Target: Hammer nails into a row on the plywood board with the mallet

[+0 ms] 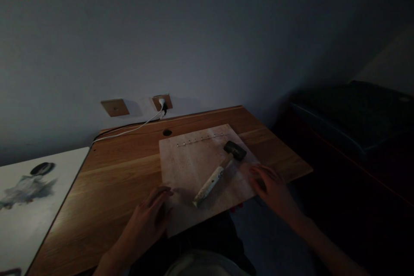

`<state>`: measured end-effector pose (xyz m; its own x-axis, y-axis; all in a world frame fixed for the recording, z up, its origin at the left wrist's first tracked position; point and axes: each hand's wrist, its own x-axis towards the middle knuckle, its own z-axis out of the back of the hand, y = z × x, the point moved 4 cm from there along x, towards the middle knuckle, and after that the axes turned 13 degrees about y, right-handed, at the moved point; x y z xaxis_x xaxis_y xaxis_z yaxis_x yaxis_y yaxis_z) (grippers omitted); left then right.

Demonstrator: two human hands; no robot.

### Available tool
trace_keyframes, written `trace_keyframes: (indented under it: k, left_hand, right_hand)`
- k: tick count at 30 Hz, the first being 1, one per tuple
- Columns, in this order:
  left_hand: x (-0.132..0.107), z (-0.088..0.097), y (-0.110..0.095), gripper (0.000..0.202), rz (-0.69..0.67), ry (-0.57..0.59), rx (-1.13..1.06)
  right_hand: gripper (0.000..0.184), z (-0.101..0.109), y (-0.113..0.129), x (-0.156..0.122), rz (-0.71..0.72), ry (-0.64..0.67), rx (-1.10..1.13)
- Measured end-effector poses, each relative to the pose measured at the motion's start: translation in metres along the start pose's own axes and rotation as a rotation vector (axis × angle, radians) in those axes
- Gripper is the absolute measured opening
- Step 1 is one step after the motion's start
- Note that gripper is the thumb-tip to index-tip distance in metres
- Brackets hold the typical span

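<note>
A flat pale board (184, 168) lies on the wooden table, its near edge jutting past the table's front. Along its far side runs a row of several small upright metal pins or nails (202, 139). A mallet (211, 181) with a dark head and a worn, white-coated handle rests diagonally on the board, held by neither hand. My left hand (147, 213) is at the board's left edge, fingertips touching its surface, thumb apart. At the right edge, my right hand (270, 187) has loosely bent fingers at the board, thumb apart; both hands look open.
Beneath the board is the wooden table (106, 185), with a cable hole (167, 132). White and black cables (136, 128) run from a wall socket (162, 102); another wall plate (114, 107) is left. A white surface (19, 224) with a dark print adjoins the table.
</note>
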<state>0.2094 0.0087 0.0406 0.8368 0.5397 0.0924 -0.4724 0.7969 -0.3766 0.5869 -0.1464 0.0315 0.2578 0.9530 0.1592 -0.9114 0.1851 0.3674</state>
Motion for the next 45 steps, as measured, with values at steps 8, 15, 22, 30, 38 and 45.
trace_keyframes:
  k: [8,15,22,30,38,45]
  left_hand:
    - [0.08,-0.022,-0.064,0.042,-0.155,0.183,-0.002]
    - [0.131,-0.033,-0.096,0.034,-0.252,0.327,-0.034]
    - [0.139,-0.034,-0.1,0.034,-0.3,0.31,-0.039]
    - [0.125,-0.044,-0.101,0.039,-0.309,0.22,0.1]
    - [0.116,-0.031,-0.088,0.034,-0.283,0.174,0.096]
    - [0.055,-0.016,-0.037,0.028,-0.187,0.019,0.179]
  right_hand:
    - [0.034,0.024,-0.089,0.007,-0.172,-0.02,0.056]
    - [0.036,0.038,-0.145,0.008,-0.245,-0.123,0.001]
    - [0.053,0.051,-0.171,0.007,-0.352,-0.084,-0.046]
    - [0.069,0.05,-0.178,0.001,-0.498,-0.131,-0.096]
    - [0.058,0.059,-0.152,-0.007,-0.474,-0.067,-0.017]
    - [0.048,0.034,-0.088,-0.02,-0.302,-0.073,0.032]
